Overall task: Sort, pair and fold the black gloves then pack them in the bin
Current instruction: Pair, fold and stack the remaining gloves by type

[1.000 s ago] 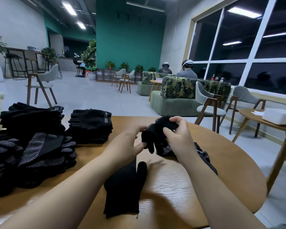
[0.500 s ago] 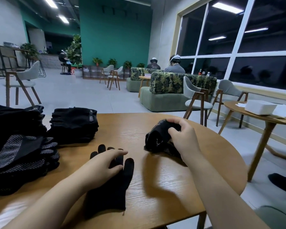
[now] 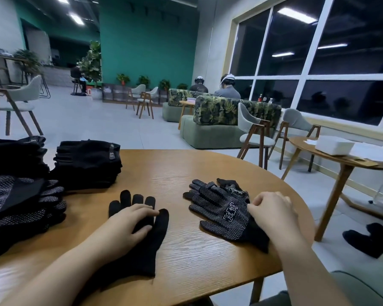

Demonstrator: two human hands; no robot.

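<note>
Fingers [image 3: 142, 214] press glove [image 3: 152, 244], wooden table [image 3: 186, 171].

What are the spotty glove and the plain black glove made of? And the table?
Spotty glove: looks like knitted black fabric with small pale grip dots, probably rubbery.
Plain black glove: soft matte knit, likely cotton or a blend; no dots or shine.
Table: wood or wood veneer, with visible grain and a smooth, slightly glossy finish.

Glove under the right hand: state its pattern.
Black with small white dots and a white woven label, the dotted glove shows in the head view.
</note>
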